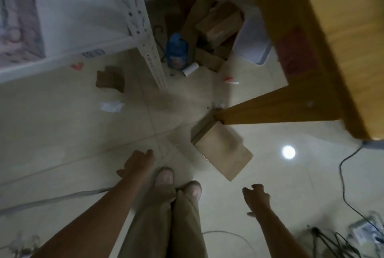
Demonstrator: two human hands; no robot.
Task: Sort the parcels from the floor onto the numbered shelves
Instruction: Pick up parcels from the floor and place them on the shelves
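Reaching both bare arms down toward the tiled floor (62,133), I keep my left hand (138,162) and right hand (256,197) loose, fingers relaxed and gripping nothing. A flat cardboard parcel (224,151) lies on the floor ahead, between the two hands and apart from both, its far end against a wooden table leg (270,110). Bare tile stretches leftward to the white shelf post (143,29), where a smaller box (110,79) sits.
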